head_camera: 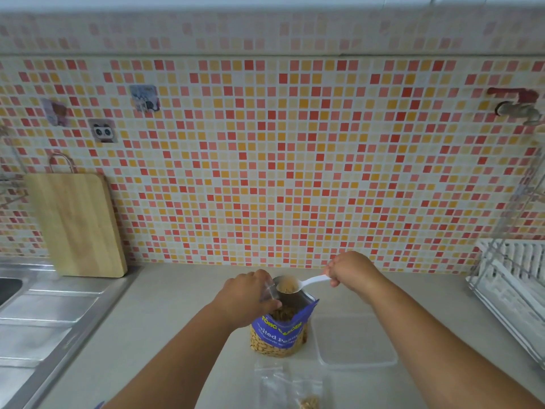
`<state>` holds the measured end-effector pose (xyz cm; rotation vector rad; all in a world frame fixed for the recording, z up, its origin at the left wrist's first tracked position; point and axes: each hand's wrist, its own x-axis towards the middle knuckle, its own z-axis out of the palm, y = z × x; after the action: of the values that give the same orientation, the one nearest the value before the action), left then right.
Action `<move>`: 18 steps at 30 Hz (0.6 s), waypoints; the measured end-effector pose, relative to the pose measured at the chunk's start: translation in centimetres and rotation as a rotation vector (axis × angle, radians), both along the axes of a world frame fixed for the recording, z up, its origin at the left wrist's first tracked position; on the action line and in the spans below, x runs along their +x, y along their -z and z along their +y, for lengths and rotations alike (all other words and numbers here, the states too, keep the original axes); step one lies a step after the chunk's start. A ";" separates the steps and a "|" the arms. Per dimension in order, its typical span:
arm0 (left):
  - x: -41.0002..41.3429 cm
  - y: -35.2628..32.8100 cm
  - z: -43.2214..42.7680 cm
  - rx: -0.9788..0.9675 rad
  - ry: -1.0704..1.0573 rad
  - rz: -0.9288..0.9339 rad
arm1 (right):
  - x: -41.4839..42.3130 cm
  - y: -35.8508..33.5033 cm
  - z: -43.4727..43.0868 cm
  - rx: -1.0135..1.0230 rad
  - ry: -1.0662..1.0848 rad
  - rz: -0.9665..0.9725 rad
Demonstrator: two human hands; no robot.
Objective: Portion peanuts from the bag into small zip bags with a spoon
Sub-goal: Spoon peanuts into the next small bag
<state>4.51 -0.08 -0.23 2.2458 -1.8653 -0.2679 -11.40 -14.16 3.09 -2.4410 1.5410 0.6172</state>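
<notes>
While the blue peanut bag (280, 332) stands upright and open-topped on the pale counter (165, 320), near its middle, a white plastic spoon (298, 284) is held level just above the bag's mouth, its bowl loaded with peanuts (286, 287). Right hand (351, 271): fingers curled closed round the end of the spoon handle, pinching it. Left hand (247, 296): fingers and thumb curled round a small zip bag (269, 292) of clear plastic, held at the far left edge of the peanut bag's opening, just beside the spoon bowl; whether this zip bag's mouth is open cannot be told. More clear zip bags (287, 382) lie flat on the counter in front of the peanut bag, one with a few peanuts in it. A clear, flat plastic container (354, 340) sits just right of the peanut bag. Further out: steel sink drainboard (35, 320) at left, wooden cutting board (76, 225) leaning on the mosaic-tiled wall (265, 157), white dish rack (513, 284) at right, tap (519, 110) on the wall above it.
</notes>
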 end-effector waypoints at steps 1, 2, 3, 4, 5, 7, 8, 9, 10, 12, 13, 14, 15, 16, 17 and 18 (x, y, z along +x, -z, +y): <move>-0.2 0.0 -0.2 0.004 0.000 -0.010 | 0.1 0.1 -0.2 -0.009 -0.027 0.029; -0.3 0.0 -0.4 0.008 0.002 -0.020 | 0.4 0.1 -0.1 -0.020 -0.026 0.071; -0.4 0.0 -0.5 0.011 0.006 -0.026 | 0.6 -0.3 0.1 -0.035 -0.019 0.074; -0.6 0.1 -0.7 0.015 0.008 -0.028 | 0.9 -0.4 0.2 -0.035 -0.022 0.067; -0.7 0.1 -0.9 0.021 0.008 -0.032 | 1.3 -0.4 0.1 -0.029 -0.044 0.071; -1.0 0.2 -1.4 0.036 -0.001 -0.053 | 1.7 -1.0 0.8 0.001 -0.062 0.040; -1.2 0.3 -1.5 0.044 -0.008 -0.063 | 1.8 -1.0 0.9 0.007 -0.067 -0.009; -1.3 0.4 -1.7 0.047 -0.015 -0.069 | 1.9 -1.2 1.3 0.014 -0.045 -0.072; -1.4 0.5 -1.9 0.045 -0.017 -0.069 | 2.0 -1.5 1.7 0.011 -0.036 -0.147; -1.5 0.8 -2.1 0.016 -0.023 -0.043 | 2.0 -1.9 2.6 -0.016 -0.081 -0.328; -1.5 1.0 -2.1 -0.009 -0.032 -0.009 | 1.9 -2.3 3.2 -0.069 -0.127 -0.412; -1.5 1.1 -2.0 -0.039 -0.047 0.041 | 1.8 -3.0 3.9 -0.127 -0.191 -0.457; -1.5 1.2 -1.9 -0.071 -0.066 0.105 | 1.9 -3.5 4.6 -0.171 -0.246 -0.467; -1.5 1.3 -1.8 -0.108 -0.084 0.180 | 1.9 -4.2 5.1 -0.205 -0.279 -0.470; -1.5 1.4 -1.7 -0.143 -0.101 0.263 | 2.0 -4.9 5.7 -0.264 -0.326 -0.473; -1.4 1.4 -1.5 -0.180 -0.111 0.350 | 1.9 -5.9 6.4 -0.355 -0.380 -0.459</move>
<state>3.06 -1.62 -1.67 2.0205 -1.5177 -0.4250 -9.53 -7.78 9.03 -2.8912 1.0839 -0.1932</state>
